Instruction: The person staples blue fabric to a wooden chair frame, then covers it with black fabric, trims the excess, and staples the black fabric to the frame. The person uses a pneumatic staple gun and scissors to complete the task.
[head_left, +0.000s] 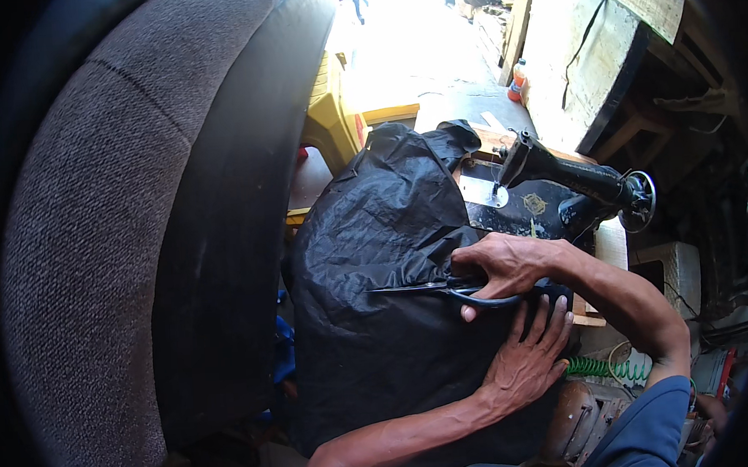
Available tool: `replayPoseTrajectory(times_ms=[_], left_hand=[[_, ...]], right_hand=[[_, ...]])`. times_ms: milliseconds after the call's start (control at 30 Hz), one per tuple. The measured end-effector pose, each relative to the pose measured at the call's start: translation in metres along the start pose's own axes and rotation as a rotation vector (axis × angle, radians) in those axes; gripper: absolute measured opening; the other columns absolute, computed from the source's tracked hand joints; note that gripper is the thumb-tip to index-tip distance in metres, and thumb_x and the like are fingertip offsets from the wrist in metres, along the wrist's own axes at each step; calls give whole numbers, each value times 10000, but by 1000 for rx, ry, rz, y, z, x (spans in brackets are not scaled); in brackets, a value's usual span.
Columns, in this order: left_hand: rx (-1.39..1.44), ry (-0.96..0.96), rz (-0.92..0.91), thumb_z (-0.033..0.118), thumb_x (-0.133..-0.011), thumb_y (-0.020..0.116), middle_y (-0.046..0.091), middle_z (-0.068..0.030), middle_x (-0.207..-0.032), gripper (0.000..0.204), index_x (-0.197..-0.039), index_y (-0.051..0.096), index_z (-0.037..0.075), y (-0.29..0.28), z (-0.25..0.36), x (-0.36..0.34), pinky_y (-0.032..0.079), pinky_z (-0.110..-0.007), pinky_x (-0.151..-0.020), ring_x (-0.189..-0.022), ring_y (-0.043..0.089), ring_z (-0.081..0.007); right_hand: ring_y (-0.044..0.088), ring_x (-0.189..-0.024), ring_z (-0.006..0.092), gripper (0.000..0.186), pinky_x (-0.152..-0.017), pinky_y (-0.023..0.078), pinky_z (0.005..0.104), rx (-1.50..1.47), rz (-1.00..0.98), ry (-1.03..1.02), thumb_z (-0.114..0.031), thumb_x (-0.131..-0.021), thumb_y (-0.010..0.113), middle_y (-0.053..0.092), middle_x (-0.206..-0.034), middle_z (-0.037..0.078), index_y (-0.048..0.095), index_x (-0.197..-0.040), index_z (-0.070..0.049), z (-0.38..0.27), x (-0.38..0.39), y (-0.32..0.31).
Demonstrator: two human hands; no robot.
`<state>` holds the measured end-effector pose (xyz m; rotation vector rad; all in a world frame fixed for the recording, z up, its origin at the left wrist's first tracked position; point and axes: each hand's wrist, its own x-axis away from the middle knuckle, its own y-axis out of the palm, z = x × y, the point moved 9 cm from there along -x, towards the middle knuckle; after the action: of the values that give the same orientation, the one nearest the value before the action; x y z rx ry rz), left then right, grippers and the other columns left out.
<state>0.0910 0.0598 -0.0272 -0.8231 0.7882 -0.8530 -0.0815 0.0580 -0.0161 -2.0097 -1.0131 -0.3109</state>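
A wide piece of black fabric (380, 351) is spread in front of me, wrinkled in its upper part. My right hand (511, 264) grips a pair of scissors (479, 296) by the handles. Their blades point left and lie over the cloth; from here I cannot tell whether they are parted. Just below the scissors, my left hand (529, 361) rests flat on the fabric with its fingers stretched out towards the handles. Beyond my right hand stands a black sewing machine (570, 185), its needle area beside the cloth's upper right edge.
Grey upholstery (110, 205) with a black panel (230, 232) rises along the left. A yellow plastic stool (329, 109) stands behind the fabric. A bottle of reddish liquid (517, 82) is farther back. At lower right are a green coiled hose (597, 365) and clutter.
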Motion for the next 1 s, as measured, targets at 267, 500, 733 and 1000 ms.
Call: replayPoseTrajectory(times_ms=[267,500,733,1000], left_hand=[[-27,59,56,516,-1015,528,298,-199,-1706,761,-1605,408,51,7,15,4,128,-630,-1290,-1591,216,-408],[-25,81,144,499,-1002,552,332,-188,-1679,754,-1592,423,49,10,30,9,111,-602,-1305,-1594,222,-388],[-77,81,210,472,-1008,557,389,-185,-1603,736,-1580,425,29,7,30,14,98,-606,-1312,-1587,235,-390],[-29,107,203,482,-1000,573,386,-189,-1596,748,-1574,428,24,6,28,14,107,-604,-1312,-1583,237,-397]], right_hand=[[713,-887,376,875,-786,555,462,111,-27,29,-771,-825,769,698,-923,212,635,-1094,51,-10,-3,0],[682,-873,333,842,-766,532,448,9,84,-41,-749,-813,798,666,-926,187,613,-1097,23,-39,-6,-2],[693,-831,325,826,-732,535,443,49,198,-143,-751,-831,780,670,-875,177,625,-1056,29,-65,-24,-6],[705,-836,336,795,-737,536,451,111,149,-69,-741,-836,784,687,-859,185,648,-988,28,-83,-47,-19]])
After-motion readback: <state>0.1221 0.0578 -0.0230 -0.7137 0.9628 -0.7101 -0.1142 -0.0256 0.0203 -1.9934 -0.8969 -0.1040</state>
